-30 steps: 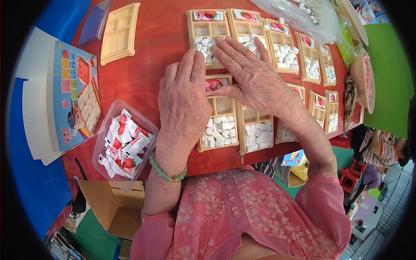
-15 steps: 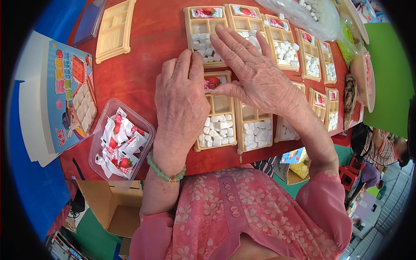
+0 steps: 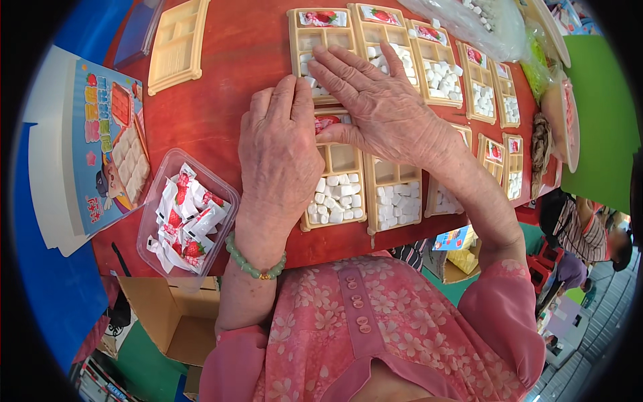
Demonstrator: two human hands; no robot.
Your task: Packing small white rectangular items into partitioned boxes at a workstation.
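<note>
Red-brown tabletop (image 3: 228, 80) carries everything; both hands lie flat and open on it, palms down, gripping nothing. The left hand (image 3: 278, 154) rests just left of a cream plastic tray (image 3: 338, 184), its thumb edge touching the tray's left rim. The right hand (image 3: 378, 107) lies across that tray's far end, fingers spread and pointing left over the next tray beyond (image 3: 315, 33). The near tray runs lengthwise away from the person; its near compartment holds small white cubes, its middle compartment looks bare, and a strawberry-printed packet (image 3: 326, 122) seems to sit at the far end, half hidden. Right of that tray, a second tray (image 3: 395, 194) also holds white cubes. Left of it, past the left hand, a clear tub (image 3: 184, 214) holds strawberry-printed sachets.
</note>
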